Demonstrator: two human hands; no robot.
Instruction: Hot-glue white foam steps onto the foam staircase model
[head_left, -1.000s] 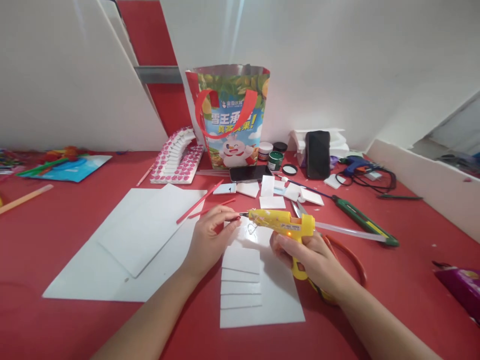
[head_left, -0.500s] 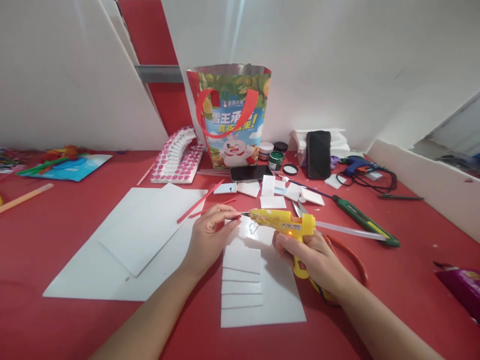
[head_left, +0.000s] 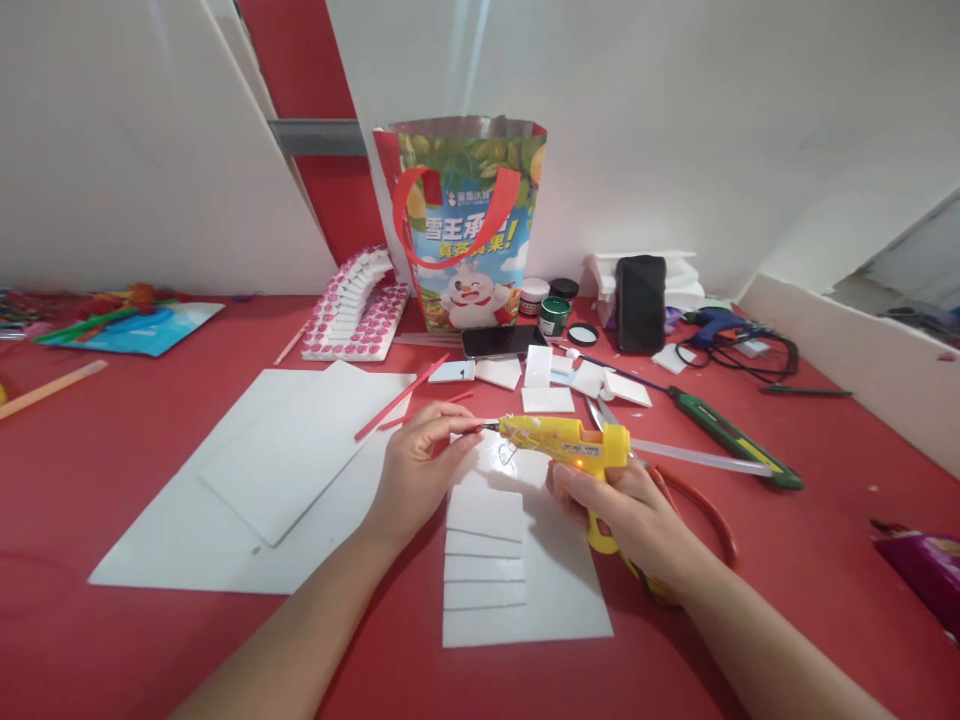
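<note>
In my right hand [head_left: 626,505] is a yellow hot glue gun [head_left: 559,440], its orange light lit and a clear glue stick [head_left: 697,457] out of its back. The nozzle points left and meets the fingertips of my left hand [head_left: 424,470]. Those fingers are pinched together; a bit of red shows at their tips, but what they hold is hidden. Below both hands lies a white board [head_left: 559,600], with several overlapping white foam pieces [head_left: 485,515] stacked like steps along its left side.
Large white sheets [head_left: 187,540] cover the left. Red sticks [head_left: 403,397] and small white pieces [head_left: 547,400] lie beyond my hands. Behind stand a colourful bag [head_left: 472,225], paint jars [head_left: 553,315], a pink-dotted stair model [head_left: 352,340] and a phone [head_left: 640,305]. A green-handled tool [head_left: 731,437] sits right.
The whole view has shifted up slightly. Both hands and the glue gun hold nearly the same position, nozzle still at the left fingertips.
</note>
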